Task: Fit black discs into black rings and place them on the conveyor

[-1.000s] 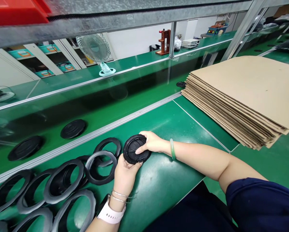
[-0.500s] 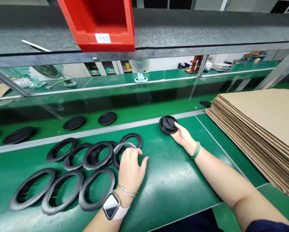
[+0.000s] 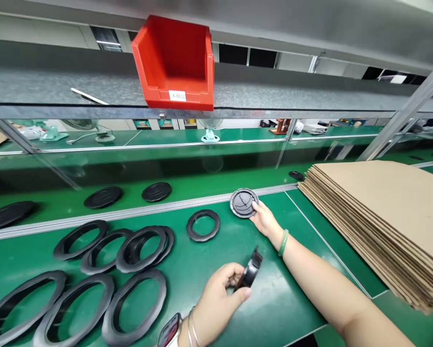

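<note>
My left hand (image 3: 222, 296) grips a black ring (image 3: 251, 270) between thumb and fingers, tilted nearly edge-on above the green bench. In my right hand (image 3: 265, 219) is a round black disc (image 3: 244, 202), pinched at its lower right edge, its ridged face turned toward me. One black ring (image 3: 203, 225) lies flat by itself, left of the disc. Further left, several more black rings (image 3: 140, 248) lie in two rough rows, some overlapping. The left fingertips behind the held ring are partly hidden.
A tall stack of cardboard sheets (image 3: 383, 207) stands at the right. Black discs (image 3: 156, 192) lie on the green strip (image 3: 198, 185) beyond the metal rail. A red bin (image 3: 178, 72) with a label sits on the grey shelf (image 3: 274, 91) above the bench.
My left hand has lifted a ring from the group and brought it right, nearer to me. The disc in my right hand has turned to show another face. The view has tilted upward.
</note>
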`<state>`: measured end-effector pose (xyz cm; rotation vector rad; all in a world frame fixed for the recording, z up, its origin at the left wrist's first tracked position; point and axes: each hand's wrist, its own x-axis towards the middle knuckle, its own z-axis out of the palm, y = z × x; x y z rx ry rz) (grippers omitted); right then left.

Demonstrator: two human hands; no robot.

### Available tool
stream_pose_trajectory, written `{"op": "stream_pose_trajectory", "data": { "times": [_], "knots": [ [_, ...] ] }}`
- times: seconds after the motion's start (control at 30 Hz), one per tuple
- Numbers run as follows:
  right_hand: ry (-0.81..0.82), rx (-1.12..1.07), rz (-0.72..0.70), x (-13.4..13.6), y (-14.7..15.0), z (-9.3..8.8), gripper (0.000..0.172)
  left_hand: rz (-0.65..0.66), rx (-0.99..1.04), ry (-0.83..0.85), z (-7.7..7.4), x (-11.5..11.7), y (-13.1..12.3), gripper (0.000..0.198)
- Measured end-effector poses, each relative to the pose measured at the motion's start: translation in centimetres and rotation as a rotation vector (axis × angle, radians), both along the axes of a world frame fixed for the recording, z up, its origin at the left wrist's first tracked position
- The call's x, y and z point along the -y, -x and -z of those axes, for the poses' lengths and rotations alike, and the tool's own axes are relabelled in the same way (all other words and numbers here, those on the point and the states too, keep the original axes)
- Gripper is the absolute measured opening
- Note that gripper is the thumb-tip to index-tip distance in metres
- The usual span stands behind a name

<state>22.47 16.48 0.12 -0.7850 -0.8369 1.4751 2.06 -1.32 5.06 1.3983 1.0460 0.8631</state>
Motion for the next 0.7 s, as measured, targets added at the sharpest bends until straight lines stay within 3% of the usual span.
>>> {"op": "stream_pose_trajectory", "data": {
  "times": [0.1,0.2,0.33,0.4,0.53,0.6,0.7],
  "knots": [
    [-0.251,0.383,0.073,-0.6,1.6,0.2,0.044,0.11,0.238,0.243,1.1,-1.0,-0.4,0.027],
    [-0.45,0.687,0.127,-2.2,3.4,-0.1,0.044,0.125,0.447,0.368,1.7,-2.2,0.1,0.035],
    [-0.583,0.922,0.104,-5.8,5.8,-0.8,0.039,0.1,0.591,0.39,3.2,-2.9,0.6,0.093],
    [-0.62,1.091,0.109,-7.8,7.0,-0.8,0.042,0.05,0.575,0.334,4.5,-3.2,0.4,0.102],
    [-0.612,1.263,0.086,-11.4,8.9,-0.4,0.048,-0.09,0.527,0.282,6.6,-3.9,-0.1,0.077],
    [-0.619,1.335,0.039,-12.5,9.5,-0.3,0.046,-0.16,0.5,0.314,6.8,-4.3,-0.2,0.063],
    [-0.627,1.425,0.03,-13.7,9.2,-0.4,0.046,-0.205,0.503,0.414,6.4,-4.7,0.0,0.059]
  ]
}}
